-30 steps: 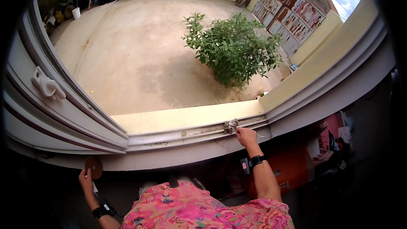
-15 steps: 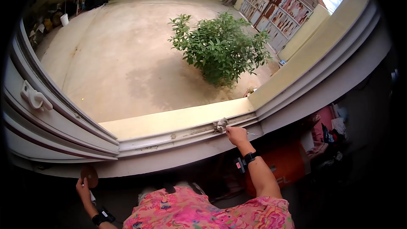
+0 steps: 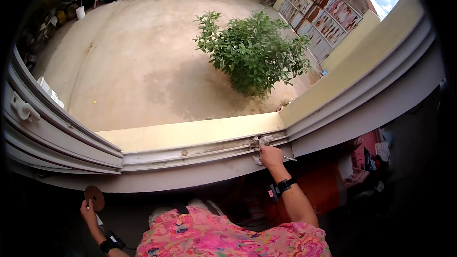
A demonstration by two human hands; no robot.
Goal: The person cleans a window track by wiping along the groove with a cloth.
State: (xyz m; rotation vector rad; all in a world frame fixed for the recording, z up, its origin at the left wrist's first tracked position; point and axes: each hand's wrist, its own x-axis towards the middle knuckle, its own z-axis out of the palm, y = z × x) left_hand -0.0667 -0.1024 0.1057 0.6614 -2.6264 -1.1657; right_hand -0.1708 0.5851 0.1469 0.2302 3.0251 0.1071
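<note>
My right hand (image 3: 271, 155) is closed at the right end of the window track (image 3: 209, 153). A crumpled, dirt-stained white wipe (image 3: 262, 141) bunches in the track at its fingertips. From the other side of the fist sticks out a thin, pale rod-like tool (image 3: 289, 158); its kind is unclear. Dark grime streaks the channel near the wipe. Below the sill's left part, my left hand (image 3: 88, 211) grips a flat brown disc (image 3: 94, 198) with a small centre hole. Something small and white (image 3: 99, 219) hangs under that hand.
A sliding sash with a white latch (image 3: 24, 107) stands at the left. Outside are a leafy bush (image 3: 254, 54), a concrete yard (image 3: 138, 52) and a rusty gate (image 3: 319, 14). Indoors, an orange box-like thing (image 3: 309, 192) and piled fabrics (image 3: 364, 162) lie below the sill at right.
The view has shifted slightly. My right hand has moved a little to the right along the track, and the wipe looks more spread out. My left hand still holds the disc.
</note>
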